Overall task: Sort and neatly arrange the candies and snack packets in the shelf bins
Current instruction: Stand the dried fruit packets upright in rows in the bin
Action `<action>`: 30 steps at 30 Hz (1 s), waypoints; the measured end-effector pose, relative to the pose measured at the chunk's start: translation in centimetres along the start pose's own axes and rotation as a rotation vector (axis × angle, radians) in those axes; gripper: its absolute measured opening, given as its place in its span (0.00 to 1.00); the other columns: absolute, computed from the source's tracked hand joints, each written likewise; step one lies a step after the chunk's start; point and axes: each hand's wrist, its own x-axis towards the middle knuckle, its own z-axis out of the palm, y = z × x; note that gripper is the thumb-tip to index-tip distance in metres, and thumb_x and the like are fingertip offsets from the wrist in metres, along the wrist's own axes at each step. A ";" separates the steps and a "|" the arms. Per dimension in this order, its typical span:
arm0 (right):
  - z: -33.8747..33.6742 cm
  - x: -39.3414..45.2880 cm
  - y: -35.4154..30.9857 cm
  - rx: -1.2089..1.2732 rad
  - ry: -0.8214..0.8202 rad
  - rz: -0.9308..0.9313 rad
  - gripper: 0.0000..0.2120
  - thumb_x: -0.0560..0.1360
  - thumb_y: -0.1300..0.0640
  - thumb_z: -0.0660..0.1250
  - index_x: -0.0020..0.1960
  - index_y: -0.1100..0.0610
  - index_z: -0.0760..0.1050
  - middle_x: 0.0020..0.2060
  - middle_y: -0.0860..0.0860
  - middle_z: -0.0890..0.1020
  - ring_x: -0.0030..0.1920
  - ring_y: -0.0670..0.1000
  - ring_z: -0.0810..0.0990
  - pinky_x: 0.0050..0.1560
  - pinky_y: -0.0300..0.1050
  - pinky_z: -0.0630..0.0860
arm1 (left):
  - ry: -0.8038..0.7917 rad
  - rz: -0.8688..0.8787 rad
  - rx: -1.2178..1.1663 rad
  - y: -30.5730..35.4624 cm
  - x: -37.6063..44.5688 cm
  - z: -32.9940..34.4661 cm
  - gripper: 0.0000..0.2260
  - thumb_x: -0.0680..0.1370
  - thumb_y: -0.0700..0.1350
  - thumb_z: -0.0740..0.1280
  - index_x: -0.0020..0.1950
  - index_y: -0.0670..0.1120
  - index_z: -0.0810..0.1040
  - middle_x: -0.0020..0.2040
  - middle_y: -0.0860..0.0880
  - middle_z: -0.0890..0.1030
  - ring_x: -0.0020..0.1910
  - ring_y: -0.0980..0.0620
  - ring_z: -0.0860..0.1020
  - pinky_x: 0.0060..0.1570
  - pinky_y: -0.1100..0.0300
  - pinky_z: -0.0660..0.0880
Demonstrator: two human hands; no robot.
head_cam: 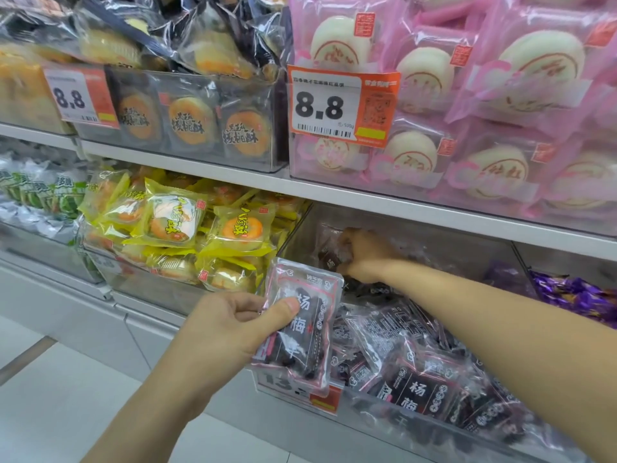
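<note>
Packet [300,324]: dark plum snack pack, held just in front of the clear bin [377,401] at its left front corner.
Left hand [233,324]: we pinch the packet's left edge, thumb on its face, fingers curled behind.
Right hand [362,255]: reaching to the back of the bin, fingers curled round another dark pack [329,252].
Handling: we judge the packet light, soft and crinkly; the glossy film may slip, so the sealed edges are the best hold.
Materials: clear film with a pink border, lumpy dark fruit inside; the bin is stiff clear plastic.
Neighbours: yellow pastry packs [200,235] left of the bin, purple candies [574,295] to its right.
</note>
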 end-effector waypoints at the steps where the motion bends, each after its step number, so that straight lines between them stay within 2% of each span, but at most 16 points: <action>1: -0.2 0.0 0.0 0.048 0.002 0.048 0.15 0.70 0.57 0.75 0.53 0.55 0.75 0.49 0.50 0.80 0.48 0.53 0.80 0.38 0.39 0.75 | -0.006 0.001 -0.004 0.0 -0.1 -0.1 0.43 0.53 0.75 0.73 0.57 0.45 0.82 0.48 0.49 0.86 0.50 0.53 0.84 0.59 0.51 0.77; 3: -0.2 0.1 0.2 0.255 -0.025 0.150 0.11 0.71 0.55 0.74 0.50 0.56 0.76 0.44 0.51 0.81 0.40 0.50 0.82 0.32 0.38 0.75 | -0.008 0.004 -0.008 -0.3 -0.1 -0.2 0.44 0.53 0.75 0.73 0.57 0.45 0.82 0.49 0.48 0.86 0.51 0.52 0.84 0.61 0.48 0.77; 5: 0.1 -0.1 0.4 0.438 -0.061 0.191 0.16 0.69 0.48 0.76 0.51 0.54 0.77 0.45 0.49 0.81 0.39 0.47 0.81 0.38 0.38 0.78 | -0.006 0.009 -0.003 -0.4 -0.1 -0.2 0.44 0.53 0.76 0.73 0.57 0.46 0.82 0.50 0.48 0.86 0.51 0.52 0.84 0.61 0.48 0.77; 7: -0.1 0.0 0.5 0.321 0.028 0.150 0.15 0.66 0.45 0.78 0.44 0.51 0.77 0.42 0.45 0.80 0.40 0.45 0.79 0.47 0.41 0.77 | -0.004 0.007 0.014 -0.3 0.0 -0.1 0.44 0.53 0.76 0.73 0.57 0.46 0.82 0.50 0.48 0.86 0.51 0.53 0.84 0.60 0.48 0.77; 9: -0.1 0.0 0.4 0.135 0.119 0.083 0.11 0.67 0.48 0.78 0.39 0.52 0.79 0.41 0.45 0.81 0.39 0.44 0.78 0.45 0.41 0.75 | -0.008 0.005 0.013 -0.2 0.1 -0.1 0.44 0.53 0.76 0.73 0.57 0.46 0.82 0.50 0.48 0.86 0.51 0.52 0.84 0.60 0.48 0.77; 13: 0.0 0.1 0.5 0.100 0.150 0.002 0.07 0.70 0.55 0.77 0.41 0.55 0.79 0.39 0.47 0.82 0.41 0.46 0.82 0.42 0.40 0.73 | -0.009 0.001 0.014 -0.4 0.2 -0.1 0.46 0.52 0.76 0.73 0.58 0.45 0.82 0.51 0.47 0.86 0.51 0.51 0.84 0.61 0.47 0.77; 17: 0.4 0.1 0.9 0.153 0.226 -0.015 0.06 0.71 0.56 0.76 0.43 0.56 0.80 0.40 0.48 0.82 0.41 0.48 0.81 0.43 0.39 0.72 | -0.015 0.001 0.014 -0.3 0.1 -0.2 0.45 0.52 0.76 0.73 0.58 0.45 0.82 0.51 0.48 0.86 0.52 0.51 0.84 0.61 0.47 0.77; 21: 0.7 0.4 0.6 0.110 0.247 0.020 0.07 0.69 0.56 0.75 0.40 0.59 0.81 0.38 0.52 0.83 0.38 0.47 0.80 0.37 0.40 0.76 | -0.059 0.021 0.002 0.2 -0.1 0.2 0.38 0.57 0.73 0.72 0.55 0.47 0.83 0.47 0.50 0.87 0.50 0.53 0.84 0.61 0.49 0.76; 24: 0.1 0.7 0.7 0.093 0.187 0.023 0.12 0.68 0.52 0.76 0.38 0.61 0.82 0.37 0.54 0.84 0.36 0.48 0.82 0.41 0.46 0.82 | -0.060 0.046 -0.024 0.6 -0.3 0.7 0.34 0.60 0.72 0.73 0.54 0.48 0.83 0.47 0.51 0.87 0.50 0.54 0.84 0.58 0.53 0.76; 26: -0.7 0.3 0.6 0.080 0.165 0.053 0.13 0.69 0.49 0.76 0.42 0.59 0.80 0.39 0.52 0.84 0.40 0.50 0.82 0.44 0.47 0.81 | -0.050 0.058 -0.035 0.9 -0.4 0.9 0.30 0.64 0.69 0.74 0.54 0.48 0.83 0.46 0.52 0.87 0.49 0.56 0.84 0.55 0.58 0.75; 28: -2.0 -1.0 0.1 0.056 0.173 0.079 0.12 0.74 0.44 0.70 0.45 0.53 0.78 0.41 0.50 0.82 0.43 0.51 0.81 0.44 0.45 0.79 | -0.048 0.076 -0.056 1.3 -0.6 1.1 0.24 0.67 0.65 0.73 0.53 0.48 0.83 0.46 0.52 0.87 0.49 0.57 0.84 0.53 0.59 0.74; 30: -3.5 -3.5 -0.9 0.238 0.207 0.100 0.15 0.77 0.39 0.64 0.41 0.49 0.77 0.36 0.47 0.82 0.39 0.47 0.80 0.40 0.41 0.76 | -0.037 0.105 -0.074 1.6 -0.6 1.3 0.21 0.66 0.61 0.71 0.53 0.50 0.83 0.46 0.54 0.87 0.49 0.59 0.83 0.48 0.63 0.73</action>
